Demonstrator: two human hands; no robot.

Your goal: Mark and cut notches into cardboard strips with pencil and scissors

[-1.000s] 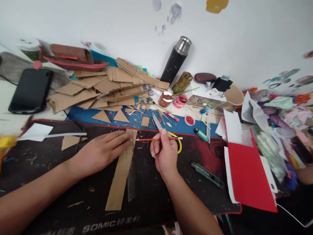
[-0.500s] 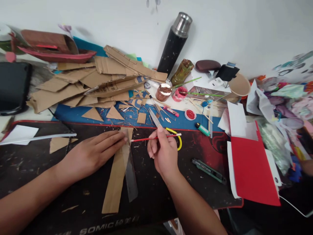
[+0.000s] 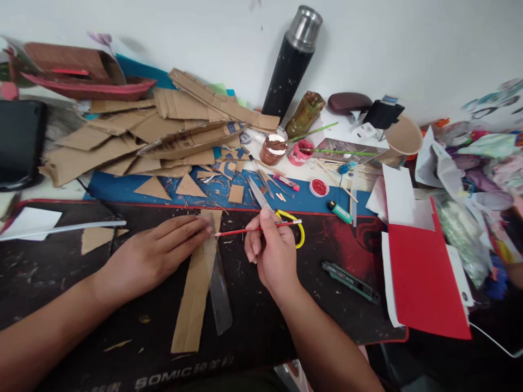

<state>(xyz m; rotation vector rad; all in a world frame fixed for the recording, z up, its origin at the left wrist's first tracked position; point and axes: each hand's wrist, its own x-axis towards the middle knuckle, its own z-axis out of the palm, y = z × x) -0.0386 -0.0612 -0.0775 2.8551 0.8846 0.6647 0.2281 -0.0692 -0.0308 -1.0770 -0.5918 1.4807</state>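
Jar (image 3: pixel 271 158): brown paint (image 3: pixel 278 144) | dish (image 3: pixel 319 196): red paint (image 3: pixel 319 187) | cardboard strip (image 3: pixel 189 310): tan | left hand (image 3: pixel 153 255): flat, on strip | right hand (image 3: pixel 278 256): grasping pencil (image 3: pixel 232 232)

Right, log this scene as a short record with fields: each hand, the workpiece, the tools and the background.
Left hand: left hand laid flat, fingertips at the strip's far end
Right hand: right hand holding a red pencil, point toward the strip; contact unclear
Workpiece: cardboard strip on a black mat
Ruler: clear ruler, slanting off the strip's right side
Other tools: yellow-handled scissors, partly hidden behind the right hand; utility knife on the mat
Background: cardboard pile, black flask
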